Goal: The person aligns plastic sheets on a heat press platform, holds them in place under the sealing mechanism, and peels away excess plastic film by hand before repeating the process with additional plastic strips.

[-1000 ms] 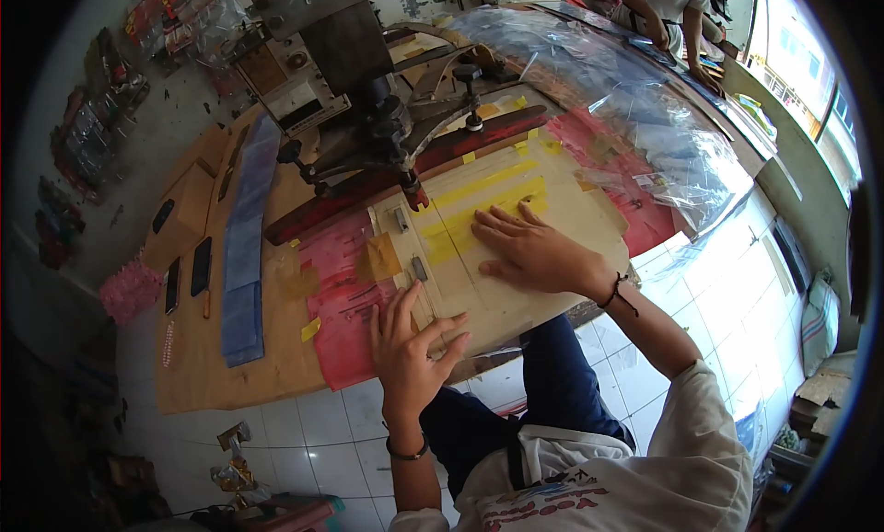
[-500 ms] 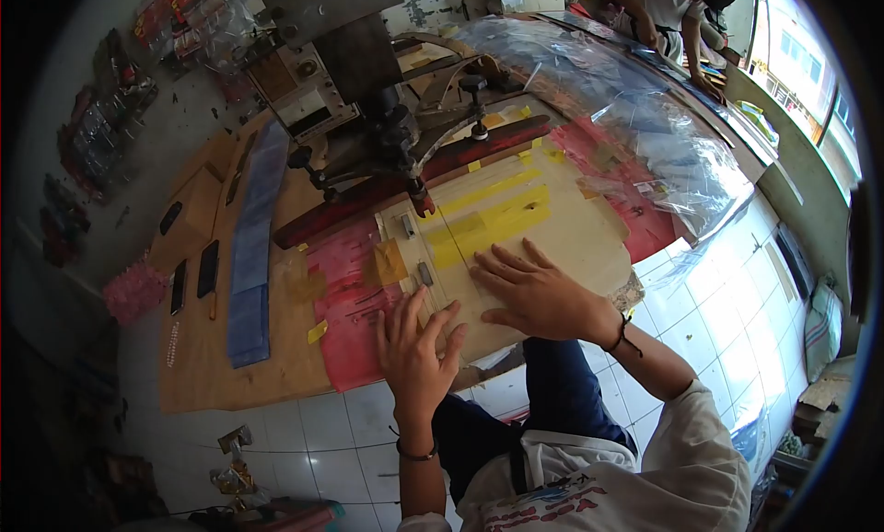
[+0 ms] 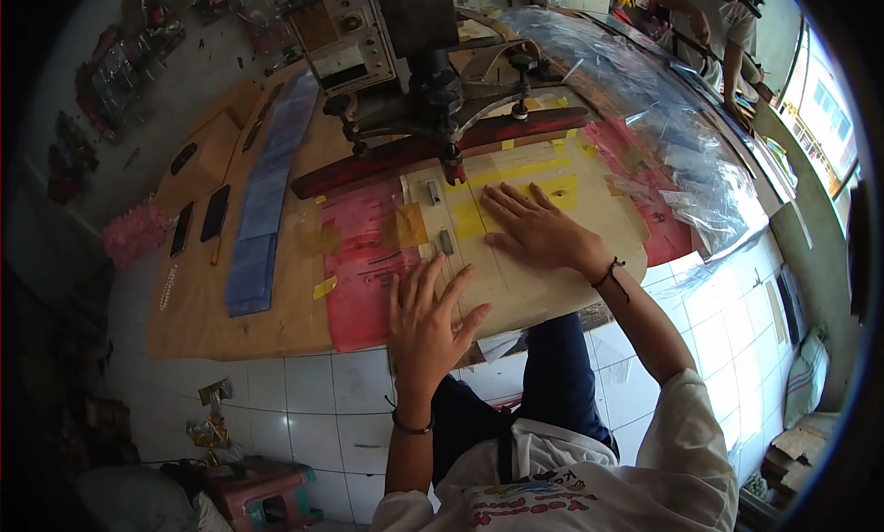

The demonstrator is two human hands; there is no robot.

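My left hand (image 3: 429, 328) lies open with spread fingers at the near edge of a beige sheet (image 3: 571, 272), its fingertips just short of a small grey metal block (image 3: 447, 241). My right hand (image 3: 545, 232) rests flat and open on the same sheet, fingertips over the yellow tape (image 3: 471, 217). A second metal block (image 3: 435, 192) sits farther up the sheet. Beyond my hands, a machine head with a long dark-red bar (image 3: 368, 164) and a red-tipped clamp (image 3: 454, 171) hangs over the sheet. Neither hand grips anything.
Pink-red film (image 3: 357, 288) flanks the sheet on the left, beside a folded blue strip (image 3: 255, 256) and phones (image 3: 215, 212). Clear plastic sheeting (image 3: 681, 155) covers the right side. Another person (image 3: 714, 26) works at the upper right. A red stool (image 3: 267, 491) stands below left.
My right hand has slid forward along the sheet, onto the yellow tape. My left hand stays near the lower metal block. The whole view has shifted with my head.
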